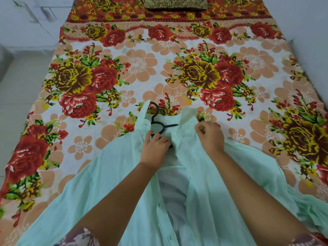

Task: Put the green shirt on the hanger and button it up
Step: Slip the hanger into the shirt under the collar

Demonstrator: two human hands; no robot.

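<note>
on floral bedsheet (142, 68), open green shirt (110, 174), black hanger (160, 127), pale floor (17, 82)

Only the hook and neck of the black hanger (171, 125) show; its shoulders lie hidden under the pale green button-up shirt (110, 174) and the left hand (156, 148), whose fingertips curl out of sight. The right hand (209, 137) hides its fingertips in the shirt's fabric. The bottom edge cuts off the shirt's hem, the top edge the olive-gold patterned cushion (175, 3).
</note>
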